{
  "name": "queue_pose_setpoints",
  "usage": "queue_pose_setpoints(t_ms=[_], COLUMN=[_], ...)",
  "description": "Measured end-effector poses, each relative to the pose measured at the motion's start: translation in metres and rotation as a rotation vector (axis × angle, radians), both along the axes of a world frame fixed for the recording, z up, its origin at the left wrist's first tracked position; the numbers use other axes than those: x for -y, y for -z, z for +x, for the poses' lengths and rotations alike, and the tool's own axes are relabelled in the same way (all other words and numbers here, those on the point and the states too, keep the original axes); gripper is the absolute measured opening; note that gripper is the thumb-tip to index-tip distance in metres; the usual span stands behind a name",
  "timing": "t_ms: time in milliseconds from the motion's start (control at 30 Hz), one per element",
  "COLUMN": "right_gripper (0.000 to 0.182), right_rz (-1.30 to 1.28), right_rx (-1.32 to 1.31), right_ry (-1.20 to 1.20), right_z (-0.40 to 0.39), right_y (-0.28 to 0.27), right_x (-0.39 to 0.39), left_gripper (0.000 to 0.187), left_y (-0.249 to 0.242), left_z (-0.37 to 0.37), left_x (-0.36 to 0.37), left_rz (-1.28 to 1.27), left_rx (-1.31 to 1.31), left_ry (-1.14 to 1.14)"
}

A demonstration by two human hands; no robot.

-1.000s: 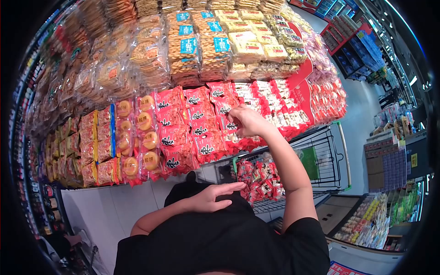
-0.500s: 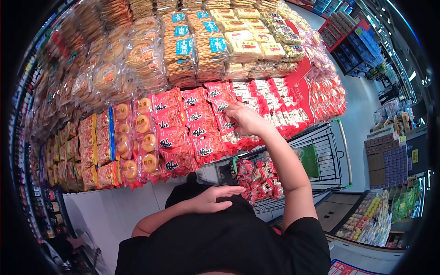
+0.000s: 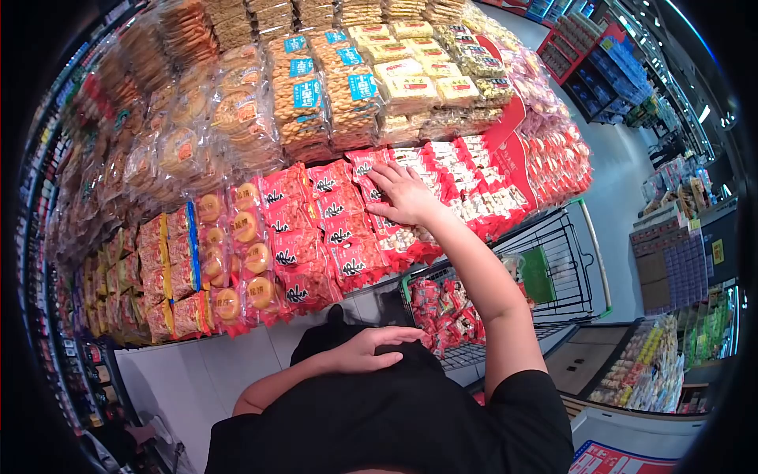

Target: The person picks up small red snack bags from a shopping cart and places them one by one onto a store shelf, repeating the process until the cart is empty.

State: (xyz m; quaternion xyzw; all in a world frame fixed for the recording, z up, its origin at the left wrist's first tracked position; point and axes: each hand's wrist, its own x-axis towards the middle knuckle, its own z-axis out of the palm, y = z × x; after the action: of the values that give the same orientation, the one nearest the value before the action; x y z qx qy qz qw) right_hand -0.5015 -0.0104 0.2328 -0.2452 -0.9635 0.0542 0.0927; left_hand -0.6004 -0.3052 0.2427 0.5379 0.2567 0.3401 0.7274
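Rows of red snack packets (image 3: 339,209) with black lettering lie on the display's lower front. My right hand (image 3: 401,195) rests on a column of these packets, its fingers spread and nothing gripped. To its right are red and white packets (image 3: 466,178). Near my body, in front of the black shirt, my left hand (image 3: 367,350) hovers with fingers stretched out, holding nothing. Just beyond its fingertips, the shopping cart (image 3: 588,261) has a heap of red packets (image 3: 446,312) inside.
Stacked twisted snacks with blue labels (image 3: 306,93), yellow packets (image 3: 407,71) and round crackers (image 3: 237,103) rise behind. Packets with round cakes (image 3: 257,257) lie to the left. A wooden-sided bin (image 3: 588,359) stands at the right, and an aisle floor (image 3: 620,182) runs beyond the display.
My right hand has shifted slightly left and up, and its bent fingers have spread flat over the packets. My left hand stays near my body. The view has shifted slightly.
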Motion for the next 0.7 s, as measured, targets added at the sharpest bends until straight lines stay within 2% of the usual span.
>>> queue_pose_setpoints(t_ms=[67, 233, 367, 533, 700], right_gripper=[0.072, 0.07, 0.065, 0.056, 0.056], right_rz=[0.055, 0.002, 0.027, -0.029, 0.02], right_rx=[0.025, -0.054, -0.212, -0.355, -0.372], right_ry=[0.066, 0.087, 0.072, 0.177, 0.272], right_z=[0.0, 0.0, -0.008, -0.009, 0.018], right_y=[-0.001, 0.007, 0.017, 0.017, -0.009], right_x=[0.004, 0.005, 0.005, 0.01, 0.024], left_gripper=[0.055, 0.054, 0.054, 0.053, 0.051], left_y=[0.0, 0.0, 0.0, 0.0, 0.01], left_z=[-0.002, -0.002, 0.001, 0.007, 0.013], left_x=[0.001, 0.003, 0.002, -0.001, -0.005], left_rz=[0.006, 0.01, 0.011, -0.023, -0.021], left_rx=[-0.006, -0.034, -0.017, -0.038, -0.027], left_ry=[-0.007, -0.005, 0.017, 0.076, 0.083])
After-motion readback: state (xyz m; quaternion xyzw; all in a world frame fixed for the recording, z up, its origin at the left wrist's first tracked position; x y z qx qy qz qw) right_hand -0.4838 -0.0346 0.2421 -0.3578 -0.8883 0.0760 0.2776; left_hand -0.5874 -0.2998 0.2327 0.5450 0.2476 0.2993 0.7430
